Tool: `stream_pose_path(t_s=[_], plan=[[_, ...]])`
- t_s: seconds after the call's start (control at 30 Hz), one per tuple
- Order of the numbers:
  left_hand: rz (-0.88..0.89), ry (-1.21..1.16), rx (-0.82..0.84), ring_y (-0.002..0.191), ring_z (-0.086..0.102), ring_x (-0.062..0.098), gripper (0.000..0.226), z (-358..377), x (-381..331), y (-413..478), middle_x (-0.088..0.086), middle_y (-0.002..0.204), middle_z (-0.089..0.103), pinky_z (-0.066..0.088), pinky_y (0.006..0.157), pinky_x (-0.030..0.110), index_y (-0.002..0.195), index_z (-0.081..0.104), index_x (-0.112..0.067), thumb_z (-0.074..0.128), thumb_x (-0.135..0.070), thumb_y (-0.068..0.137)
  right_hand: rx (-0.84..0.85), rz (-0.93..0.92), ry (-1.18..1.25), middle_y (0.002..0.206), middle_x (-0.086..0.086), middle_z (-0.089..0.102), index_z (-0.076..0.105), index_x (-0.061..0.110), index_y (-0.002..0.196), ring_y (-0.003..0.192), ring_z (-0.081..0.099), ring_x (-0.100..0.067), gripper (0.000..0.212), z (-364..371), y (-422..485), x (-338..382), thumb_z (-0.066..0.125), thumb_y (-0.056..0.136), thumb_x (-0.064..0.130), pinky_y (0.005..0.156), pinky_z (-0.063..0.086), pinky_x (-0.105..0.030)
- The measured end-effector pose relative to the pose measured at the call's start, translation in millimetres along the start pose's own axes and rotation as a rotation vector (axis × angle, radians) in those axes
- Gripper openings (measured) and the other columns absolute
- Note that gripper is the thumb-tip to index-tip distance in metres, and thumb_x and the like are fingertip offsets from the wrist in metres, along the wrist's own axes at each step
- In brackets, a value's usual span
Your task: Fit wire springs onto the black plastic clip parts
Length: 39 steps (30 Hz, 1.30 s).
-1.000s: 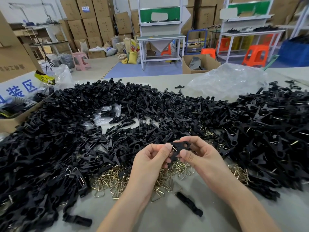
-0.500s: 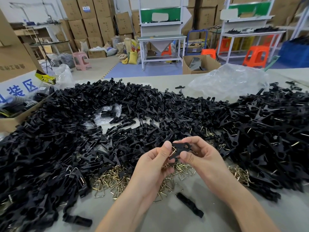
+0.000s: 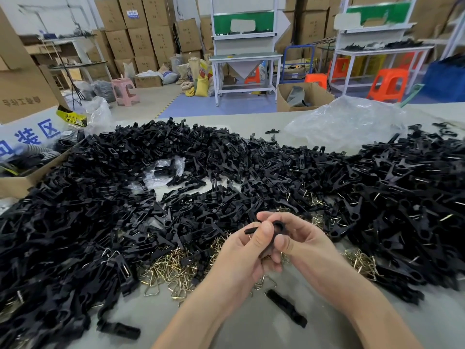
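Both grips on one clip [image 3: 264, 231], held up over the springs [image 3: 171, 270]. Your left grip [image 3: 241, 255] pinches it, thumb on top; your right grip [image 3: 302, 245] curls round its ring end. Pile [image 3: 226, 167] crowds the table [image 3: 226, 326].

Clip parts [image 3: 251, 159]: matt black plastic; wire springs [image 3: 171, 270] beside them: shiny brass-coloured metal; table [image 3: 251, 333] beneath them: smooth, matt grey.

Head-worn view looks forward and down, close over the table [image 3: 226, 331].
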<state>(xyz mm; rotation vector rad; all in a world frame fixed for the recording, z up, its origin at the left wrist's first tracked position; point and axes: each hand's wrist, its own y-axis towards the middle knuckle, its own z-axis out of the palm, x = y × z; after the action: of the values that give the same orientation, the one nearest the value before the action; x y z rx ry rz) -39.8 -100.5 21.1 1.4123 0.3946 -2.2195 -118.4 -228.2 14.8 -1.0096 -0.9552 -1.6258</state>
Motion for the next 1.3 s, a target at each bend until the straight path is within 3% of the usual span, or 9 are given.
stream_pose_path(t_s=[0.17, 0.27, 0.37, 0.5, 0.67, 0.9, 1.07, 1.17, 1.3], plan=[[0.001, -0.010, 0.089, 0.071, 0.062, 0.017, 0.086, 3.9, 11.3, -4.2, 0.003, 0.078, 0.063, 0.053, 0.064, 0.032, 0.123, 0.050, -0.001, 0.081, -0.063, 0.072, 0.040, 0.125, -0.074, 0.120, -0.053, 0.040, 0.070, 0.026, 0.127, 0.048, 0.047, -0.009, 0.064, 1.4, -4.5, 4.9, 0.089, 0.070, 0.048, 0.042, 0.047, -0.023], [-0.018, 0.037, 0.064, 0.073, 0.061, 0.021, 0.082, -0.5, 19.1, -3.4, 0.005, 0.084, 0.063, 0.054, 0.067, 0.034, 0.123, 0.053, -0.002, 0.076, -0.065, 0.077, 0.076, 0.097, -0.188, 0.137, -0.014, 0.061, 0.072, 0.028, 0.120, 0.049, 0.053, -0.009, 0.035, 1.7, -5.8, 6.6, 0.075, 0.086, 0.035, 0.044, 0.050, -0.023], [-0.062, 0.199, 0.079, 0.068, 0.061, 0.021, 0.067, -12.8, 25.5, -3.9, 0.001, 0.072, 0.058, 0.055, 0.073, 0.036, 0.115, 0.062, -0.014, 0.064, -0.073, 0.083, 0.076, 0.088, -0.267, 0.144, 0.020, 0.056, 0.075, 0.026, 0.112, 0.054, 0.064, -0.017, 0.025, 0.1, -6.5, 5.8, 0.070, 0.087, 0.028, 0.045, 0.054, -0.028], [-0.074, 0.345, 0.074, 0.060, 0.057, 0.012, 0.057, -21.7, 31.5, -4.2, -0.009, 0.064, 0.046, 0.052, 0.077, 0.040, 0.107, 0.068, -0.025, 0.050, -0.077, 0.089, 0.074, 0.100, -0.300, 0.135, 0.018, 0.063, 0.075, 0.025, 0.115, 0.063, 0.072, -0.029, 0.028, -1.2, -8.5, 6.7, 0.069, 0.088, 0.028, 0.051, 0.059, -0.033], [-0.102, 0.211, 0.045, 0.055, 0.052, 0.013, 0.070, -24.1, 27.1, 0.6, -0.007, 0.061, 0.044, 0.052, 0.067, 0.036, 0.093, 0.066, -0.012, 0.050, -0.080, 0.087, 0.083, 0.098, -0.245, 0.079, -0.004, 0.067, 0.069, 0.022, 0.128, 0.067, 0.068, -0.027, 0.038, 1.9, -7.8, 3.4, 0.065, 0.092, 0.030, 0.056, 0.058, -0.034], [-0.089, 0.214, -0.012, 0.054, 0.051, 0.016, 0.075, -21.3, 16.3, -2.9, -0.003, 0.060, 0.044, 0.051, 0.066, 0.034, 0.083, 0.059, -0.012, 0.052, -0.086, 0.080, 0.038, -0.122, -0.580, 0.128, 0.008, 0.055, 0.068, 0.031, 0.130, 0.076, 0.071, -0.022, 0.045, 4.2, -8.0, -6.2, 0.055, 0.097, 0.059, 0.060, 0.061, -0.039], [-0.041, 0.250, -0.034, 0.058, 0.052, 0.018, 0.081, -12.8, 9.7, -5.3, -0.004, 0.058, 0.047, 0.053, 0.062, 0.028, 0.075, 0.060, -0.004, 0.058, -0.085, 0.076, 0.036, -0.201, -0.727, 0.129, 0.013, 0.053, 0.067, 0.042, 0.124, 0.068, 0.074, -0.027, 0.033, 6.3, -7.1, -7.2, 0.043, 0.105, 0.054, 0.055, 0.061, -0.033], [0.000, 0.276, -0.021, 0.058, 0.050, 0.020, 0.059, -8.6, 8.9, -4.9, -0.004, 0.058, 0.047, 0.051, 0.058, 0.030, 0.067, 0.062, -0.023, 0.062, -0.082, 0.076, 0.018, -0.194, -0.724, 0.130, 0.013, 0.054, 0.068, 0.043, 0.122, 0.065, 0.073, -0.028, 0.033, 8.2, -6.8, -7.1, 0.041, 0.106, 0.055, 0.054, 0.061, -0.032], [0.028, 0.315, -0.008, 0.055, 0.051, 0.020, 0.063, -7.5, 9.6, -2.5, -0.001, 0.058, 0.052, 0.046, 0.058, 0.034, 0.084, 0.068, -0.014, 0.063, -0.077, 0.081, 0.008, -0.203, -0.699, 0.133, 0.015, 0.054, 0.069, 0.045, 0.120, 0.063, 0.073, -0.025, 0.034, 8.6, -7.7, -5.8, 0.041, 0.104, 0.058, 0.053, 0.059, -0.027]])
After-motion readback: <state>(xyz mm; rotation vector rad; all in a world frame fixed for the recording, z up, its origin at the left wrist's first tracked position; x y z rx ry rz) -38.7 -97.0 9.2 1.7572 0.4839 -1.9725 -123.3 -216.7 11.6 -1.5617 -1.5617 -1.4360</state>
